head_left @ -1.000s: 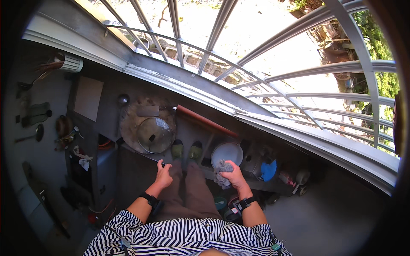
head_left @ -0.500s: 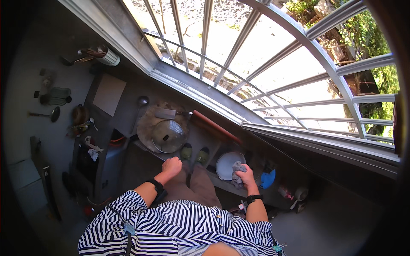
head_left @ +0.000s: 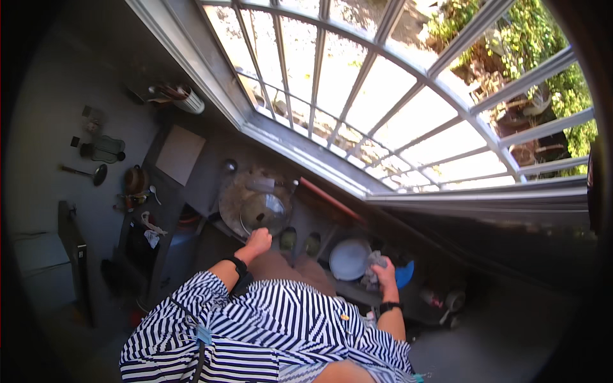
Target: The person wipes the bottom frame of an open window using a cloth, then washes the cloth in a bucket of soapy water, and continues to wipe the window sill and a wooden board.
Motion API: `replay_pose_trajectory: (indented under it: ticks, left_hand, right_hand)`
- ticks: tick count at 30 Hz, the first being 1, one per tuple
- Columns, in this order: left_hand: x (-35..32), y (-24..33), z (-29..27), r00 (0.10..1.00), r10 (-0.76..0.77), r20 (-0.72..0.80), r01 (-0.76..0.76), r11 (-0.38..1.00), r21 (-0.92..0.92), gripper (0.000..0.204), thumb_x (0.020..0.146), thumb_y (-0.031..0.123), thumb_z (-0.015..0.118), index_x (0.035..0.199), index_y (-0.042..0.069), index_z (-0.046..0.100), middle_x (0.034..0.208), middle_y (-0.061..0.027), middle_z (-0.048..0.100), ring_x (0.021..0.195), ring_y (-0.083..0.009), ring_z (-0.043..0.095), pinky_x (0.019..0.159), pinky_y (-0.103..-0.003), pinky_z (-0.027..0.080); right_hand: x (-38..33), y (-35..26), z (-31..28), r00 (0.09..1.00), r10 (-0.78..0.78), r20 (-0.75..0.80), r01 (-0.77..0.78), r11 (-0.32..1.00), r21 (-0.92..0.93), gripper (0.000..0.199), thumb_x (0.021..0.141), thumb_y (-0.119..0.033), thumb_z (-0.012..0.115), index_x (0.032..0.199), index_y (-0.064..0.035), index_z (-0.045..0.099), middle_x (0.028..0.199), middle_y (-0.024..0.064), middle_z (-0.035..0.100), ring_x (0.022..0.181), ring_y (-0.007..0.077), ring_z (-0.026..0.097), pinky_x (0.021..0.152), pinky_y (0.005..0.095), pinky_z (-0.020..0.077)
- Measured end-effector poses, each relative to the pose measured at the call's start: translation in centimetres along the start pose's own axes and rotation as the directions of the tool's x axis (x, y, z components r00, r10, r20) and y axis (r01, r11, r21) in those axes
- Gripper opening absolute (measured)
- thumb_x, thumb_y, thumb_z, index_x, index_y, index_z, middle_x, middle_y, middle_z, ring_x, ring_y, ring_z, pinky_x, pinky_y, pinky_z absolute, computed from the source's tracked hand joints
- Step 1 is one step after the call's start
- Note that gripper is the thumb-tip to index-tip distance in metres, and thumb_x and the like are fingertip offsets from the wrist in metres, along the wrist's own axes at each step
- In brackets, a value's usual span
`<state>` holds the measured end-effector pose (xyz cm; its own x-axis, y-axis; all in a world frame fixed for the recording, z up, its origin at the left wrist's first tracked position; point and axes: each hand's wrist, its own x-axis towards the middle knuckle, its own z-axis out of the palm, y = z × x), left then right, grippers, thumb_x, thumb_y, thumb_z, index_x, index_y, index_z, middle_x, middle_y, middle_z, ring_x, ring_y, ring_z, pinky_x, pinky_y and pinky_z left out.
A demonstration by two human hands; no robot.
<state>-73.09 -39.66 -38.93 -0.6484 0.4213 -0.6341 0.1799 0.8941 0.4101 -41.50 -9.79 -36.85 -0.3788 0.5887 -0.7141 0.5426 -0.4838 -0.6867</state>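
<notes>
My right hand (head_left: 385,274) grips a crumpled grey cloth (head_left: 372,271), which hangs at the right side of a round pale basin (head_left: 349,259). My left hand (head_left: 258,241) is closed in front of my legs, near a round metal lid with a dark knob (head_left: 263,213); whether anything is inside its fingers is hidden. Under the lid lies a large round board (head_left: 231,203), with a cleaver-like flat blade (head_left: 260,185) at its far side. My feet in green shoes (head_left: 288,238) stand between the board and the basin.
A window with a metal grille (head_left: 421,80) rises ahead, above a sill. A long reddish bar (head_left: 329,199) lies below it. At left are a utensil holder (head_left: 188,100), a rectangular board (head_left: 181,154) and a ladle (head_left: 99,174). A blue object (head_left: 405,273) sits right of the basin.
The whole view has shifted, so the counter things appear farther right. My right hand with the cloth has moved slightly right from the basin. My left hand appears closer to the lid.
</notes>
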Motion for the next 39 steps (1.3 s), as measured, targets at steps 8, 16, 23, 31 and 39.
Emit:
replay_pose_trajectory:
  ticks: [8, 16, 23, 31, 39]
  left_hand:
    - [1.9, -1.6, -1.5, 0.999, 0.014, -0.044, -0.019, 0.993, -0.114, 0.025, 0.071, 0.006, 0.053, 0.096, 0.006, 0.055, 0.104, -0.0204, 0.050, 0.099, -0.0390, 0.051, 0.083, -0.041, 0.043]
    - [0.7, 2.9, -4.1, 0.996, -0.086, 0.018, 0.087, 0.995, -0.044, 0.056, 0.070, 0.003, 0.055, 0.124, 0.011, 0.044, 0.145, -0.0162, 0.009, 0.124, -0.0439, 0.029, 0.099, -0.045, 0.033]
    - [2.9, 3.9, -2.0, 0.882, 0.468, -0.050, -0.443, 0.862, 0.246, 0.029, 0.079, 0.027, 0.053, 0.081, 0.000, 0.065, 0.085, -0.0216, 0.063, 0.083, -0.0379, 0.060, 0.074, -0.046, 0.048]
    - [3.3, 3.4, -1.3, 0.979, 0.200, 0.030, -0.200, 0.980, 0.018, 0.021, 0.074, 0.020, 0.054, 0.077, 0.002, 0.064, 0.088, -0.0183, 0.064, 0.086, -0.0366, 0.060, 0.075, -0.044, 0.048]
    - [1.4, 4.8, -2.6, 0.967, 0.255, 0.008, -0.248, 0.931, 0.268, 0.018, 0.076, 0.013, 0.051, 0.086, 0.004, 0.063, 0.087, -0.0183, 0.063, 0.085, -0.0361, 0.060, 0.073, -0.042, 0.048]
  right_hand:
    - [-2.3, 3.9, -2.5, 0.993, -0.021, -0.116, 0.026, 0.999, 0.039, 0.030, 0.063, -0.001, 0.064, 0.093, -0.0031, 0.057, 0.081, 0.0041, 0.059, 0.069, 0.0154, 0.056, 0.063, 0.0304, 0.0477]
    - [-5.5, -0.3, -2.9, 0.981, -0.036, -0.190, 0.011, 0.992, -0.129, 0.037, 0.062, -0.009, 0.068, 0.097, -0.0007, 0.058, 0.083, 0.0064, 0.061, 0.073, 0.0169, 0.056, 0.066, 0.0300, 0.0470]
    - [-3.4, 2.0, -4.8, 0.979, -0.085, -0.183, 0.094, 0.995, 0.040, 0.035, 0.068, -0.008, 0.063, 0.101, -0.0020, 0.055, 0.086, 0.0060, 0.059, 0.073, 0.0158, 0.056, 0.066, 0.0304, 0.0472]
    - [-5.6, 5.7, -5.3, 0.950, -0.090, -0.300, 0.160, 0.963, 0.217, 0.033, 0.069, -0.004, 0.062, 0.101, -0.0039, 0.055, 0.087, 0.0048, 0.058, 0.073, 0.0166, 0.057, 0.065, 0.0296, 0.0480]
    - [-8.6, 5.6, -3.1, 0.930, 0.010, -0.367, 0.096, 0.958, 0.270, 0.035, 0.068, -0.004, 0.062, 0.102, -0.0028, 0.055, 0.088, 0.0049, 0.058, 0.074, 0.0162, 0.057, 0.068, 0.0291, 0.0479]
